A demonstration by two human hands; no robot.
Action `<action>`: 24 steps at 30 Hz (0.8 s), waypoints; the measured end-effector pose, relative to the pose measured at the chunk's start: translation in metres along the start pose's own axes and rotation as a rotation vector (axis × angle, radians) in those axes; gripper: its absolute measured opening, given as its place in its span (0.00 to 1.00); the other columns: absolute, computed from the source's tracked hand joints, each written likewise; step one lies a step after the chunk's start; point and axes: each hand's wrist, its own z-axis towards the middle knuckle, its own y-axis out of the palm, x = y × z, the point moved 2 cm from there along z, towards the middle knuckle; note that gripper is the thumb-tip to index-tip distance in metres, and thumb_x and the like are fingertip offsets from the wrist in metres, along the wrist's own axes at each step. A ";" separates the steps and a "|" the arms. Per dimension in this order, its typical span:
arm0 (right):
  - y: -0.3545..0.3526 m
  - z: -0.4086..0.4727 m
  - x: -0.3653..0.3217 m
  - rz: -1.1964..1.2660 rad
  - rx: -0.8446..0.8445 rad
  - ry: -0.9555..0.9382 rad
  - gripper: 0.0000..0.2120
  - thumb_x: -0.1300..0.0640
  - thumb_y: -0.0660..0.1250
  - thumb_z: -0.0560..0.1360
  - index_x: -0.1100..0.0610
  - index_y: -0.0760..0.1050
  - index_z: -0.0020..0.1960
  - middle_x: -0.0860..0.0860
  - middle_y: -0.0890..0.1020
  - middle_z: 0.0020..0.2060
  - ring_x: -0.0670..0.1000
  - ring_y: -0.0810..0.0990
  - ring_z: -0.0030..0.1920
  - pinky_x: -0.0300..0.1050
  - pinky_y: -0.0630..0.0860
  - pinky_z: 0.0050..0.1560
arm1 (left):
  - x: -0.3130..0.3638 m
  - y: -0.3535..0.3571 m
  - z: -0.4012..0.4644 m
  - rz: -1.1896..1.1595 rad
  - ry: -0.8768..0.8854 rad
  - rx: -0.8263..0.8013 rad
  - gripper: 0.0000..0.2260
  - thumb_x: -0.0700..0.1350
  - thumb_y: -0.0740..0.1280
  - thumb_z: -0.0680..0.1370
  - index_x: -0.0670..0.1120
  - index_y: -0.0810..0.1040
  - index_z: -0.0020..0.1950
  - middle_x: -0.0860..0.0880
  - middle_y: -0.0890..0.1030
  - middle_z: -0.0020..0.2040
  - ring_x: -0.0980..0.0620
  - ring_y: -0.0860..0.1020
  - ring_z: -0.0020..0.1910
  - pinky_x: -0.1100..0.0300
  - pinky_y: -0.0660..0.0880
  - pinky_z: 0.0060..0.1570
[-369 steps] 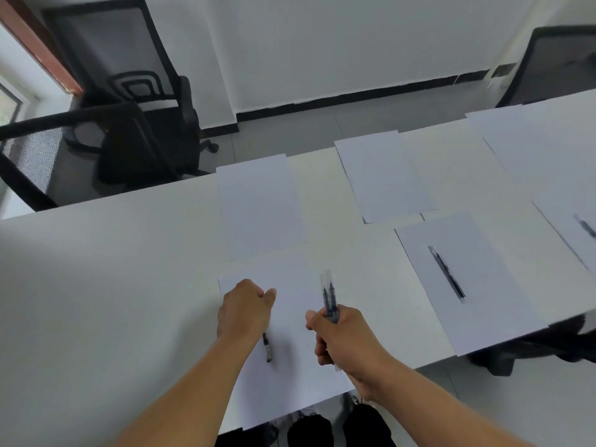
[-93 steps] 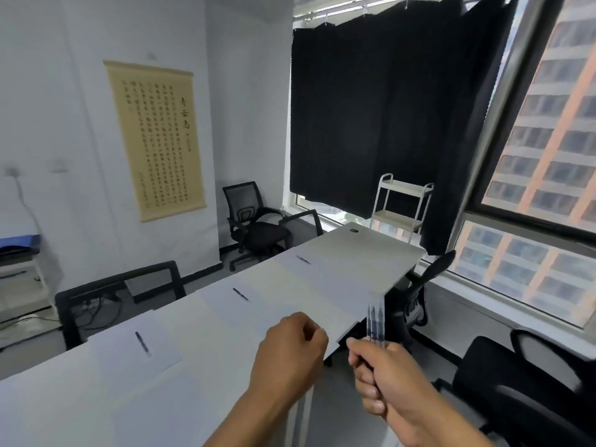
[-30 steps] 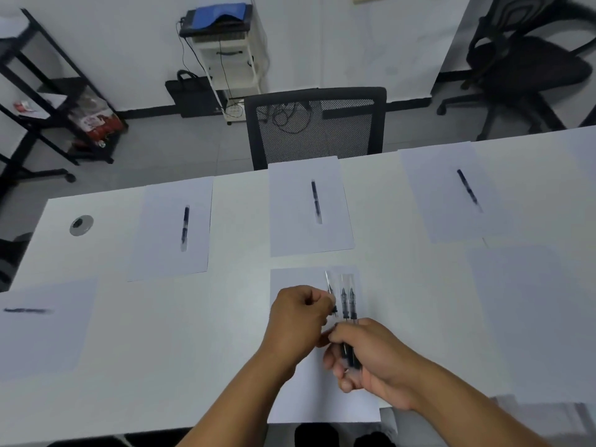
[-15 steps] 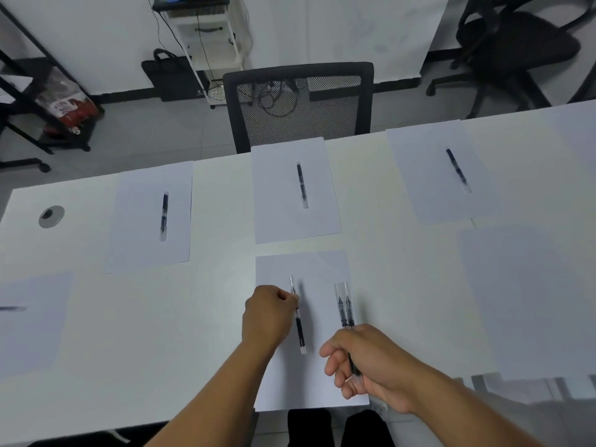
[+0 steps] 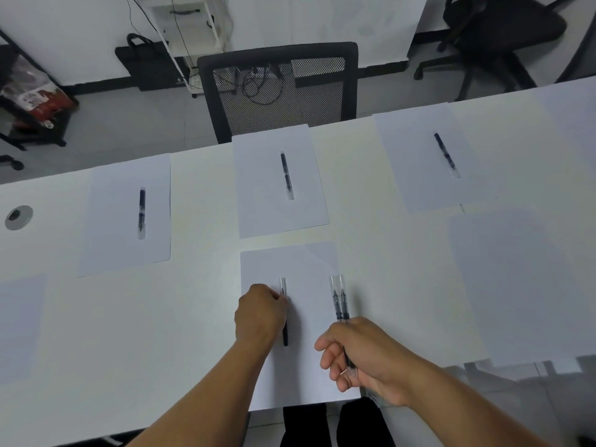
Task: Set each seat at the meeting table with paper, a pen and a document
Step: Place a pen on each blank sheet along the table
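Pen (image 5: 284, 317) lying lengthways on the near sheet (image 5: 309, 369), left hand (image 5: 259, 312) on it, right hand (image 5: 364, 356) carrying two more
The left hand's fingers are curled against the upper part of the pen, whose cap end pokes out above the knuckles while its dark barrel runs toward the near edge of the white surface (image 5: 200, 304); the right hand grips two spare pens (image 5: 339, 300) upright in a closed fist over the same sheet's right side. Across the surface three far sheets each carry a pen: left (image 5: 142, 210), middle (image 5: 286, 176) and right (image 5: 446, 154). A bare sheet (image 5: 516, 285) lies to the right. A black mesh chair (image 5: 280, 88) stands behind the middle far sheet
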 end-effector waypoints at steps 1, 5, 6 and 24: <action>-0.001 0.000 0.000 0.001 0.001 0.000 0.14 0.63 0.62 0.80 0.70 0.80 0.58 0.61 0.80 0.41 0.55 0.76 0.33 0.47 0.75 0.32 | 0.000 0.001 0.001 -0.005 -0.003 -0.001 0.08 0.47 0.71 0.80 0.46 0.83 0.42 0.49 0.86 0.40 0.47 0.83 0.39 0.57 0.72 0.37; -0.002 0.001 -0.001 0.003 0.005 0.000 0.14 0.63 0.62 0.80 0.70 0.79 0.58 0.61 0.80 0.41 0.56 0.76 0.33 0.47 0.75 0.32 | -0.003 0.003 0.003 -0.018 -0.013 0.001 0.08 0.49 0.73 0.80 0.46 0.83 0.44 0.50 0.85 0.40 0.48 0.82 0.39 0.57 0.73 0.37; -0.002 0.001 -0.001 0.005 0.005 0.001 0.14 0.63 0.62 0.80 0.71 0.79 0.59 0.62 0.80 0.41 0.56 0.76 0.33 0.46 0.75 0.32 | -0.003 0.003 0.004 -0.021 -0.019 0.002 0.08 0.50 0.73 0.80 0.46 0.83 0.45 0.50 0.85 0.40 0.49 0.82 0.39 0.57 0.72 0.37; 0.005 -0.035 -0.017 -0.009 0.037 -0.075 0.14 0.62 0.62 0.79 0.70 0.80 0.58 0.61 0.80 0.40 0.56 0.76 0.33 0.47 0.75 0.33 | 0.008 -0.029 -0.025 -0.052 -0.016 -0.017 0.18 0.46 0.73 0.77 0.46 0.71 0.30 0.55 0.68 0.21 0.49 0.66 0.25 0.59 0.62 0.28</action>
